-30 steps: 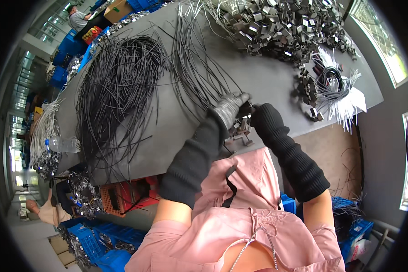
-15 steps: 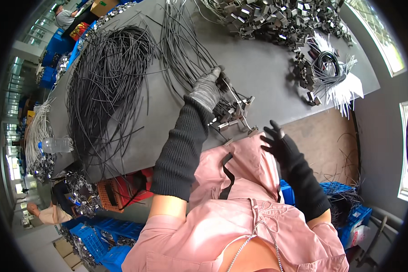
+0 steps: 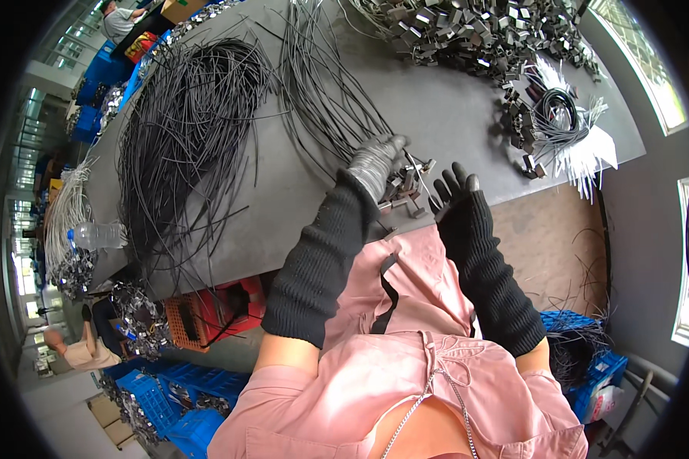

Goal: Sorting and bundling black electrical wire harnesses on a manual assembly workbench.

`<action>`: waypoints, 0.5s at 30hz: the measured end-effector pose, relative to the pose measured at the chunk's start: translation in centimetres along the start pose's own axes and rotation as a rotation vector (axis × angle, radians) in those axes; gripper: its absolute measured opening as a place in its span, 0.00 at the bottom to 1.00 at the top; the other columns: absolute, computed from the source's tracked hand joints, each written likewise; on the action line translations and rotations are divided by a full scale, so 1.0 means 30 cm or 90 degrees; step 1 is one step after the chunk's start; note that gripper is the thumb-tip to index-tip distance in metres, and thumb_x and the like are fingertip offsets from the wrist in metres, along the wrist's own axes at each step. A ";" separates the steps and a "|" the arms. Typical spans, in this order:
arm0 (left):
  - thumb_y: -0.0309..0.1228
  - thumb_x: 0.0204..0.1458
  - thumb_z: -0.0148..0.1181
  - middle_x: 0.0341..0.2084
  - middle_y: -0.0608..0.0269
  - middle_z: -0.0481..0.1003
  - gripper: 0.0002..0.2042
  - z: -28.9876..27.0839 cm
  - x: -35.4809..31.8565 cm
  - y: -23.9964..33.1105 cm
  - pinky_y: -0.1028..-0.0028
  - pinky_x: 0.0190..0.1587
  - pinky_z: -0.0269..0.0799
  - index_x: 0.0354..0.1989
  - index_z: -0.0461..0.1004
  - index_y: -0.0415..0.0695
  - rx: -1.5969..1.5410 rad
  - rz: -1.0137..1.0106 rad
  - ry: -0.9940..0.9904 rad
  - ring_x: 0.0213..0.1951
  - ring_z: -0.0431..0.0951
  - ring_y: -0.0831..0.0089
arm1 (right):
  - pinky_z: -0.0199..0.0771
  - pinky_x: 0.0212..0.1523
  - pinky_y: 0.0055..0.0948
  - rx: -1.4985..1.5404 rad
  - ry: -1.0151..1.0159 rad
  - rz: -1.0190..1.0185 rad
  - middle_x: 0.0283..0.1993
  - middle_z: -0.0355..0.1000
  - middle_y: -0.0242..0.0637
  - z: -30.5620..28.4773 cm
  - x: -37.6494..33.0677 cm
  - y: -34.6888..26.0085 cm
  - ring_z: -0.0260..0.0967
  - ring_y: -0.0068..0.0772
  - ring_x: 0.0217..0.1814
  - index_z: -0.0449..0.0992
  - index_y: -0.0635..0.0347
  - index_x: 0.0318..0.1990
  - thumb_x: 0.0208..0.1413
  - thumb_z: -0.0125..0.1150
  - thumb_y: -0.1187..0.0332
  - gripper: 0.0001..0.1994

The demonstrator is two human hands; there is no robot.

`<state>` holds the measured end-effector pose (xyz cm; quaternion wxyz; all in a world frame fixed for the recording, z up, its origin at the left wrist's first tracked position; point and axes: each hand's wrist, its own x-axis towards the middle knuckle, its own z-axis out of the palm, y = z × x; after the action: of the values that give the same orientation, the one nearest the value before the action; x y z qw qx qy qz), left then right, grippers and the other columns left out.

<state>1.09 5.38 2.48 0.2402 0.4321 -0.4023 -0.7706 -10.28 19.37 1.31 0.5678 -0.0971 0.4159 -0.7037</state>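
Observation:
My left hand [image 3: 375,162], in a grey glove with a long black sleeve, is closed over the near ends of a fanned wire bundle [image 3: 321,92] on the grey table [image 3: 452,115]. Small metal clip parts [image 3: 406,187] hang at those ends, just right of the hand. In a black glove, my right hand [image 3: 455,190] hovers at the table's front edge beside the clips, fingers spread and holding nothing. My pink clothing fills the lower middle.
A big heap of black wires [image 3: 184,130] covers the table's left. Loose metal clips [image 3: 475,30] pile at the far side, with a coiled cable and white ties [image 3: 566,130] at right. A water bottle [image 3: 99,233], red crate [image 3: 214,306], blue crates [image 3: 153,398] and another person [image 3: 69,348] lie lower left.
My right hand left the clips, dropped toward my lap, then rose again to the table edge beside them. The left hand stayed on the wire ends, shifting slightly.

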 end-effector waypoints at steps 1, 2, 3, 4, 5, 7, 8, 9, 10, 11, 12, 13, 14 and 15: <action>0.32 0.53 0.52 0.31 0.69 0.72 0.09 0.019 -0.023 -0.016 0.78 0.31 0.72 0.39 0.72 0.44 -0.001 -0.037 -0.024 0.28 0.71 0.79 | 0.32 0.66 0.39 0.000 -0.001 -0.034 0.68 0.37 0.43 0.020 0.018 -0.001 0.34 0.41 0.70 0.44 0.55 0.64 0.54 0.39 0.41 0.36; 0.33 0.53 0.52 0.30 0.69 0.72 0.08 0.038 -0.036 -0.025 0.78 0.30 0.72 0.38 0.72 0.44 -0.007 -0.071 -0.049 0.27 0.71 0.79 | 0.32 0.66 0.38 -0.006 -0.001 -0.066 0.68 0.38 0.43 0.040 0.038 -0.003 0.34 0.41 0.70 0.44 0.55 0.64 0.54 0.39 0.41 0.36; 0.34 0.52 0.53 0.26 0.69 0.71 0.08 0.055 -0.040 -0.026 0.80 0.28 0.70 0.35 0.74 0.45 0.129 -0.035 -0.063 0.25 0.70 0.79 | 0.33 0.66 0.38 -0.009 0.002 -0.094 0.68 0.39 0.44 0.060 0.056 -0.004 0.34 0.41 0.70 0.44 0.55 0.64 0.55 0.38 0.41 0.36; 0.36 0.50 0.55 0.21 0.69 0.70 0.09 0.074 -0.045 -0.029 0.80 0.26 0.69 0.33 0.74 0.44 0.106 -0.049 -0.035 0.24 0.70 0.79 | 0.33 0.66 0.37 -0.010 -0.014 -0.132 0.68 0.40 0.44 0.080 0.074 -0.006 0.34 0.40 0.70 0.44 0.56 0.64 0.55 0.38 0.41 0.36; 0.37 0.49 0.55 0.20 0.69 0.69 0.09 0.073 -0.047 -0.020 0.79 0.25 0.69 0.32 0.74 0.44 0.118 -0.032 -0.039 0.23 0.70 0.79 | 0.34 0.65 0.37 -0.001 0.006 -0.124 0.68 0.41 0.44 0.098 0.090 -0.008 0.34 0.40 0.70 0.45 0.56 0.64 0.55 0.36 0.41 0.36; 0.37 0.49 0.56 0.19 0.69 0.69 0.10 0.072 -0.052 -0.007 0.79 0.25 0.69 0.31 0.74 0.44 0.144 -0.051 -0.046 0.22 0.69 0.80 | 0.34 0.65 0.37 0.038 0.016 -0.104 0.68 0.41 0.44 0.125 0.111 -0.011 0.34 0.40 0.70 0.45 0.56 0.64 0.56 0.35 0.42 0.35; 0.37 0.48 0.56 0.19 0.69 0.69 0.10 0.066 -0.053 -0.001 0.79 0.25 0.69 0.30 0.73 0.44 0.152 -0.066 -0.045 0.21 0.69 0.80 | 0.35 0.65 0.37 0.070 0.017 -0.087 0.68 0.41 0.43 0.136 0.122 -0.013 0.34 0.40 0.70 0.46 0.56 0.64 0.57 0.34 0.43 0.34; 0.37 0.48 0.56 0.19 0.69 0.68 0.10 0.061 -0.055 0.002 0.79 0.25 0.69 0.30 0.73 0.44 0.160 -0.082 -0.042 0.20 0.69 0.80 | 0.35 0.65 0.38 0.061 0.012 -0.092 0.68 0.41 0.44 0.144 0.132 -0.016 0.34 0.40 0.70 0.46 0.56 0.64 0.57 0.33 0.43 0.34; 0.37 0.48 0.56 0.19 0.69 0.68 0.10 0.055 -0.055 0.002 0.79 0.24 0.69 0.29 0.73 0.44 0.138 -0.093 -0.021 0.20 0.68 0.81 | 0.35 0.65 0.38 0.066 0.011 -0.086 0.68 0.41 0.44 0.151 0.140 -0.016 0.34 0.40 0.70 0.46 0.56 0.64 0.57 0.32 0.43 0.33; 0.37 0.48 0.56 0.19 0.69 0.68 0.09 0.049 -0.052 -0.001 0.79 0.24 0.68 0.29 0.73 0.44 0.117 -0.103 0.001 0.19 0.68 0.81 | 0.35 0.65 0.38 0.071 0.010 -0.080 0.67 0.41 0.44 0.158 0.147 -0.015 0.34 0.41 0.70 0.46 0.56 0.64 0.58 0.31 0.44 0.33; 0.37 0.48 0.56 0.19 0.69 0.68 0.09 0.047 -0.045 -0.008 0.79 0.24 0.68 0.29 0.72 0.44 0.082 -0.102 0.012 0.19 0.68 0.81 | 0.35 0.65 0.37 0.063 0.007 -0.074 0.68 0.41 0.44 0.163 0.152 -0.012 0.34 0.41 0.70 0.46 0.56 0.64 0.58 0.30 0.44 0.32; 0.38 0.48 0.56 0.18 0.69 0.68 0.10 0.034 -0.034 -0.014 0.79 0.24 0.69 0.31 0.73 0.44 0.104 -0.090 -0.013 0.18 0.68 0.80 | 0.35 0.65 0.37 0.054 0.006 -0.069 0.68 0.41 0.44 0.165 0.157 -0.009 0.34 0.41 0.70 0.46 0.56 0.64 0.58 0.30 0.44 0.32; 0.38 0.49 0.56 0.18 0.68 0.68 0.10 0.023 -0.019 -0.024 0.79 0.24 0.69 0.32 0.73 0.44 0.113 -0.093 -0.020 0.18 0.68 0.81 | 0.36 0.65 0.37 0.050 -0.010 -0.074 0.68 0.40 0.44 0.164 0.161 -0.008 0.33 0.41 0.70 0.46 0.56 0.64 0.58 0.29 0.44 0.32; 0.38 0.49 0.55 0.18 0.68 0.68 0.11 0.011 -0.003 -0.036 0.79 0.24 0.68 0.33 0.73 0.44 0.121 -0.097 -0.027 0.18 0.68 0.81 | 0.38 0.65 0.36 -0.013 -0.007 -0.053 0.67 0.42 0.45 0.160 0.166 -0.010 0.36 0.42 0.70 0.47 0.56 0.64 0.59 0.30 0.45 0.31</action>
<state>0.82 6.19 1.73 0.1304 0.4657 -0.4448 -0.7538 -9.25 12.71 2.88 0.5393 -0.1240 0.4157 -0.7218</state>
